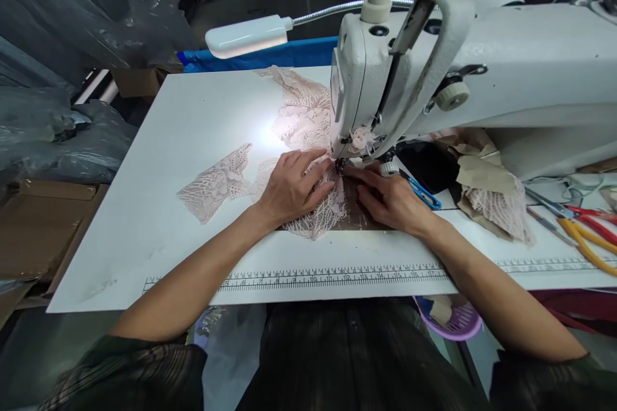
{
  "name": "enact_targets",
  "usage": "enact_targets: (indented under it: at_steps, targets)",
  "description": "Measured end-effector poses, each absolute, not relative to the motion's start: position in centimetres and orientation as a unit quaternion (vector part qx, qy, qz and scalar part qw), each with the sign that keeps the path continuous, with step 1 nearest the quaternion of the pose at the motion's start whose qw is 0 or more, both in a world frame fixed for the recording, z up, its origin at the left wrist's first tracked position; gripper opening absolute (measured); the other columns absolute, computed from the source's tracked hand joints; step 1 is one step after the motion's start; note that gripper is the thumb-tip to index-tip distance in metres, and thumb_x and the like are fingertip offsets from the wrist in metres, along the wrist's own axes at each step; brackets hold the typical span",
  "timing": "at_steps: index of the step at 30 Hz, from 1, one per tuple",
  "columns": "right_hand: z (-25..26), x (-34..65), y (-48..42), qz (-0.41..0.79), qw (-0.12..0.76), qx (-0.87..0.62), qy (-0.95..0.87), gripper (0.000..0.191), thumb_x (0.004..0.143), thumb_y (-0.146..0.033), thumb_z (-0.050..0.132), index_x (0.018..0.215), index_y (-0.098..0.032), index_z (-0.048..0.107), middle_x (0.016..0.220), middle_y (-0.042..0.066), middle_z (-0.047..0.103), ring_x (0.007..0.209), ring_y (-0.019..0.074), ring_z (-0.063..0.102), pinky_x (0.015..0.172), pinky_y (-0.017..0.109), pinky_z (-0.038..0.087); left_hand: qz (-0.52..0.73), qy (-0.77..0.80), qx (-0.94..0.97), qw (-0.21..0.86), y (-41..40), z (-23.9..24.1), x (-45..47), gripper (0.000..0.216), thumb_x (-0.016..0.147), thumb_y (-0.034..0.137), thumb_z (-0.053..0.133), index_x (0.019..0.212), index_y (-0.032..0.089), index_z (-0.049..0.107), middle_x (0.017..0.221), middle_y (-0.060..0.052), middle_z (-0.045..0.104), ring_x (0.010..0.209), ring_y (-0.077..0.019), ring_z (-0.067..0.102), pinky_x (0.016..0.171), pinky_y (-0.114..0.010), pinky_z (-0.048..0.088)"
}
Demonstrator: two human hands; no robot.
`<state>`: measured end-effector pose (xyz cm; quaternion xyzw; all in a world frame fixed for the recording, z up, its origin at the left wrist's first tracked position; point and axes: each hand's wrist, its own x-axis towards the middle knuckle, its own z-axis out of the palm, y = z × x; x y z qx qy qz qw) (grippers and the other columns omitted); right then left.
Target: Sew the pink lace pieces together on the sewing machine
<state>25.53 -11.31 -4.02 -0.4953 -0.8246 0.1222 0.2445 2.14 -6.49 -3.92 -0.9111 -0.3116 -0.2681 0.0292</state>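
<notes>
A pale pink lace piece (308,122) runs across the sewing table and under the needle area of a white sewing machine (354,70). My left hand (296,183) lies on this lace just left of the presser foot (341,166), fingers spread and palm down. On the other side of the foot is my right hand (393,196), its index finger reaching to the lace edge and its thumb apart below. The fingertips nearest the needle are partly hidden. A separate lace scrap (219,183) lies to the left.
Blue thread snips (424,194) lie beside my right hand. Farther right are a lace bundle (501,199) and yellow-handled scissors (585,244). A lamp (248,35) hangs over the table, and a printed ruler (313,278) follows its front edge. Below sits a purple basket (457,327).
</notes>
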Motion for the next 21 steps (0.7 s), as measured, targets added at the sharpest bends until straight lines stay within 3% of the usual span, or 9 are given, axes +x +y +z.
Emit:
enact_targets:
  at_steps: [3, 6, 14, 21]
  targets:
    - [-4.0, 26.1, -11.1, 0.148, 0.301, -0.521, -0.785, 0.024, 0.09, -0.022, 0.046, 0.105, -0.016, 0.065, 0.097, 0.01, 0.061, 0.082, 0.0204, 0.059, 0.073, 0.032, 0.049, -0.274, -0.222, -0.936, 0.012, -6.8, -3.3, 1.7, 0.023, 0.091, 0.03, 0.055, 0.105, 0.013, 0.063, 0.106, -0.012, 0.068, 0.093, -0.0229, 0.062, 0.08, -0.039, 0.049]
    - [-3.9, 26.0, -11.1, 0.153, 0.307, -0.532, -0.774, 0.02, 0.088, -0.021, 0.048, 0.097, -0.016, 0.065, 0.094, 0.009, 0.062, 0.079, 0.0197, 0.059, 0.072, 0.032, 0.048, -0.233, -0.16, -0.959, -0.032, -7.5, -2.9, 1.6, 0.022, 0.089, 0.027, 0.056, 0.102, 0.012, 0.065, 0.102, -0.01, 0.069, 0.091, -0.0212, 0.062, 0.083, -0.038, 0.048]
    - [-4.0, 25.8, -11.0, 0.168, 0.314, -0.519, -0.777, 0.021, 0.086, -0.018, 0.048, 0.093, -0.015, 0.068, 0.093, 0.01, 0.062, 0.083, 0.0204, 0.057, 0.075, 0.033, 0.047, -0.199, -0.164, -0.966, -0.018, -7.8, -3.1, 1.8, 0.02, 0.094, 0.026, 0.054, 0.088, 0.014, 0.068, 0.095, -0.007, 0.07, 0.086, -0.0174, 0.064, 0.083, -0.035, 0.048]
    - [-3.9, 25.8, -11.1, 0.158, 0.327, -0.506, -0.782, 0.028, 0.087, -0.016, 0.048, 0.102, -0.015, 0.071, 0.094, 0.009, 0.062, 0.084, 0.0188, 0.057, 0.076, 0.031, 0.047, -0.294, -0.173, -0.94, -0.018, -7.9, -3.3, 2.1, 0.012, 0.092, 0.015, 0.056, 0.087, 0.015, 0.066, 0.09, -0.004, 0.072, 0.08, -0.013, 0.065, 0.086, -0.034, 0.052]
